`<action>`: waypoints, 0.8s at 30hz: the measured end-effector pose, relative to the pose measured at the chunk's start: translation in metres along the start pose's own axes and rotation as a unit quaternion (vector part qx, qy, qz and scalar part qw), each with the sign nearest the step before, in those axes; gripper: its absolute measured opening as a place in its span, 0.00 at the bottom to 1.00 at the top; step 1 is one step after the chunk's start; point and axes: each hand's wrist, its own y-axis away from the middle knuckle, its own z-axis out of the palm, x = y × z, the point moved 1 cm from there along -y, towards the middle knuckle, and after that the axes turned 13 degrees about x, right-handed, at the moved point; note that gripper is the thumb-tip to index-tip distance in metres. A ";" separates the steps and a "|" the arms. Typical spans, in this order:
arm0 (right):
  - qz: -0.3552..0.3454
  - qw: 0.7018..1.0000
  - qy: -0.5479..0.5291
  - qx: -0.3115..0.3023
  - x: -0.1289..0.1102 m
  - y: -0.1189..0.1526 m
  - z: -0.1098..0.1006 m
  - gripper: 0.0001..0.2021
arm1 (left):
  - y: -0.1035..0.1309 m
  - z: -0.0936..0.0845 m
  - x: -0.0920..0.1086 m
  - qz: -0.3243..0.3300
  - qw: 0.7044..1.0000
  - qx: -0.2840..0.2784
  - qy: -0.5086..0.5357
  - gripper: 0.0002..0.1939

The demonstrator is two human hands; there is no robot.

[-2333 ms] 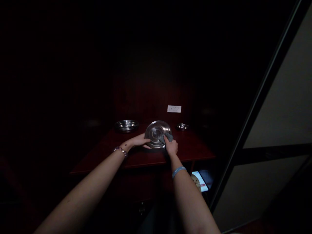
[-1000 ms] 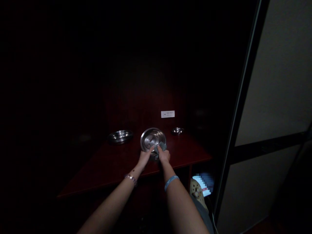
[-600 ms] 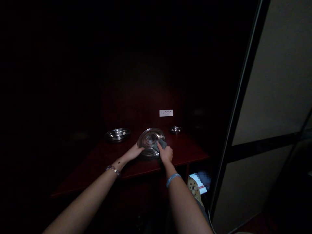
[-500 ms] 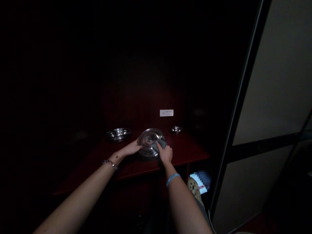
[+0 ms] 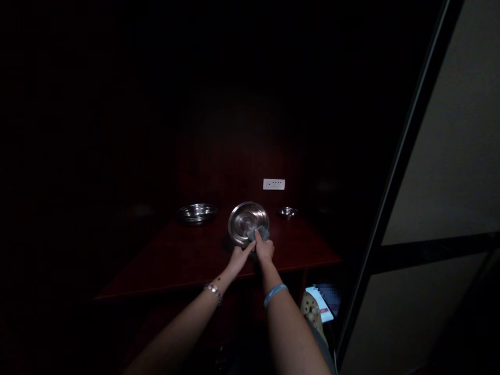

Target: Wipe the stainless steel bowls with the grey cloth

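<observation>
A round, shiny metal plate (image 5: pixel 242 216) is held up at a tilt above the dark red desk, its hollow side facing me. My left hand (image 5: pixel 239 259) grips the plate's lower rim, thumb on the front and the other fingers mostly hidden behind. Against the plate's lower right, my right hand (image 5: pixel 264 249) pinches a grey cloth (image 5: pixel 262 233), which touches the metal. My two hands are close together, the left thumb reaching near the right wrist.
Stacked metal plates (image 5: pixel 197 212) sit at the desk's left, and a small metal bowl (image 5: pixel 288 212) at its right. Behind is a white wall socket (image 5: pixel 274 184). The red desk (image 5: pixel 175 260) ends in a front edge. A lit screen (image 5: pixel 319 302) and a perforated clog (image 5: pixel 310 307) show below right.
My left hand has moved from the plate's left side to its bottom rim, nearer my right hand. The plate has turned, and the cloth stays at its lower right. The view has shifted slightly.
</observation>
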 end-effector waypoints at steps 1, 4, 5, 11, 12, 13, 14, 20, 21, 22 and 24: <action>0.005 1.000 -0.002 -0.011 0.001 -0.001 0.002 0.28 | 0.002 0.005 -0.004 0.008 1.000 0.019 0.009 0.23; 0.010 1.000 0.011 -0.026 0.005 -0.006 0.002 0.29 | -0.004 0.009 -0.013 0.030 0.999 0.038 0.003 0.21; 0.007 0.999 0.018 -0.027 0.006 -0.008 0.001 0.29 | -0.009 0.007 -0.013 0.037 0.999 0.029 -0.010 0.21; -0.032 0.997 0.074 0.003 0.006 -0.011 -0.012 0.31 | -0.046 -0.034 0.012 0.092 0.982 -0.117 -0.118 0.26; -0.041 0.995 0.085 0.007 0.005 -0.009 -0.013 0.32 | -0.053 -0.042 0.020 0.095 0.976 -0.147 -0.129 0.28; -0.050 0.994 0.096 0.010 0.004 -0.008 -0.014 0.33 | -0.060 -0.050 0.029 0.092 0.970 -0.179 -0.138 0.30; -0.060 0.993 0.103 0.011 0.002 -0.006 -0.015 0.33 | -0.066 -0.057 0.037 0.083 0.964 -0.206 -0.146 0.31; -0.080 0.990 0.118 0.023 -0.003 -0.001 -0.013 0.30 | -0.071 -0.069 0.050 0.053 0.969 -0.206 -0.127 0.34; -0.072 0.990 0.117 0.028 -0.003 -0.002 -0.012 0.30 | -0.064 -0.064 0.046 0.045 0.979 -0.165 -0.113 0.34; -0.064 0.991 0.113 0.032 -0.003 -0.002 -0.010 0.29 | -0.056 -0.057 0.040 0.029 0.988 -0.114 -0.099 0.35; -0.051 0.993 0.102 0.035 -0.003 -0.004 -0.008 0.29 | -0.038 -0.041 0.027 -0.020 0.998 -0.011 -0.061 0.37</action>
